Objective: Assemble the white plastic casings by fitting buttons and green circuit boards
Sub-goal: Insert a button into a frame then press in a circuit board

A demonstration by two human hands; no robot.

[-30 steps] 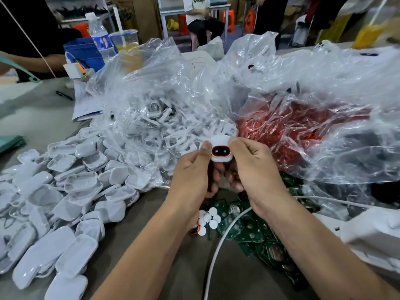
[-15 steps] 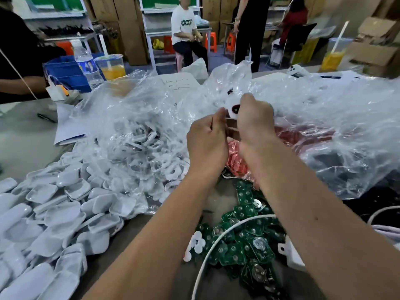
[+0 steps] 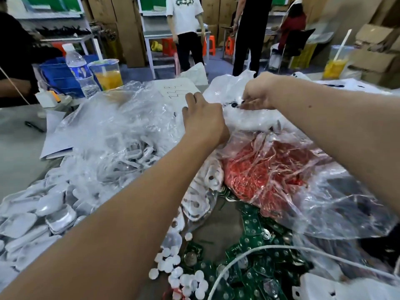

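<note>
Your table (image 3: 15,131) shows bare grey only at far L and in a small patch w/ green boards around it; everything else is covered, so little free room. 3 clear plastic bags crowd the middle: one w/ white ring parts (image 3: 121,144), one w/ red parts (image 3: 270,169), one white-filled bag (image 3: 238,118) at the back under your R hand. White casings (image 3: 34,219) are heaped at L, running off the frame's L edge, too many to count. Green circuit boards (image 3: 253,226) lie piled at bottom centre-R, uncountable; a white cable (image 3: 249,250) arcs over them. White round buttons (image 3: 186,276), approx 20, sit just L of the boards. Your left hand (image 3: 201,118) hovers fingers loosely spread, holding nothing. Your right hand (image 3: 257,94) has fingers curled down at the back bag; can't tell what it pinches. 1 water bottle (image 3: 79,70), 2 drink cups (image 3: 107,73) visible.
</note>
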